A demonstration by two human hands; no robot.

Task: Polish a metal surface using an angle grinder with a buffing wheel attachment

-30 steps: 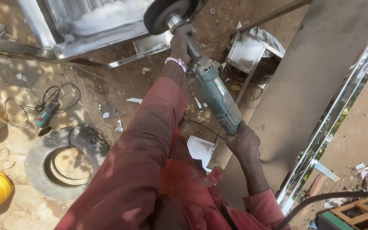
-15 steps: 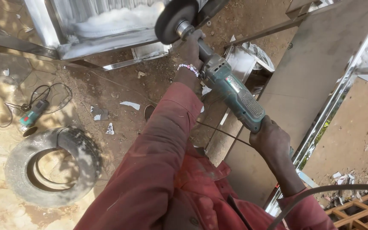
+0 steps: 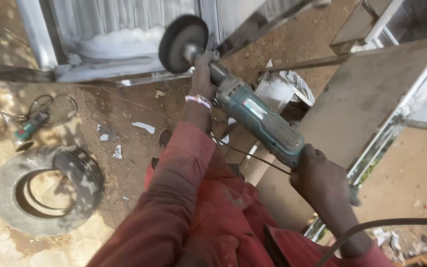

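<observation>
I hold a green angle grinder [image 3: 260, 121] with both hands. My left hand [image 3: 202, 74] grips its front, just behind the dark round disc [image 3: 183, 43]. My right hand [image 3: 321, 180] is closed around the rear of the grinder's body. The disc hangs beside the lower edge of a grey corrugated metal frame [image 3: 119, 49], and I cannot tell whether it touches the metal. A black cable [image 3: 386, 225] runs from the right side toward my right wrist. Red sleeves cover both my arms.
An old tyre [image 3: 45, 188] lies on the dirt at the lower left. A second small green power tool [image 3: 28, 129] with its cord lies left of it. A large flat metal sheet [image 3: 362, 104] with a framed edge fills the right side. Paper scraps litter the ground.
The view has shifted: the grinder and both hands now sit lower and further right in view. The disc has moved along the frame's lower edge. The yellow container has left the view.
</observation>
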